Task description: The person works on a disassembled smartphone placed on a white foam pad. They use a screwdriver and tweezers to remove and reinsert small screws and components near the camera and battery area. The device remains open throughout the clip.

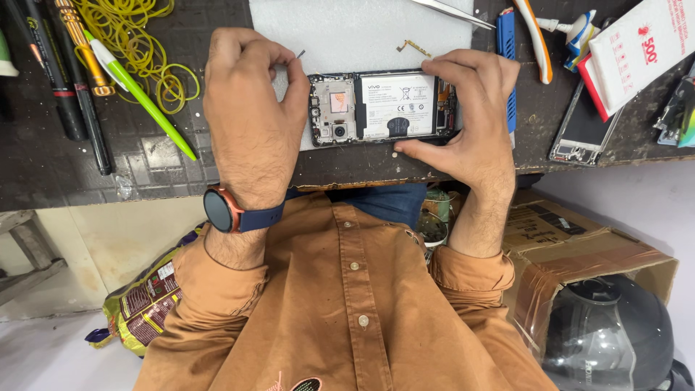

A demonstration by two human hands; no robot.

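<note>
Nearest the camera is an orange shirt (347, 311), with a round watch (219, 210) on the left wrist. Above it, at the near edge of the dark workbench (145, 159), lies the opened phone (384, 106), back cover off, battery and circuit board showing, resting on a white mat (355, 29).

The left hand (250, 108) is curled almost closed at the phone's camera end, thumb and forefinger pinched on a small dark piece (300, 54) that is too small to identify. The right hand (470, 119) clamps the other end: fingers bent over the far edge, thumb flat along the near edge.

With a part this tiny, the pinch probably works best kept light and low over the mat, while the right hand holds the phone flat so it cannot slide.

Further off lie a thin gold strip (414, 46), tweezers (452, 11), yellow rubber bands (137, 43), a green pen (141, 98) and 1 blue tool (507, 43).
</note>
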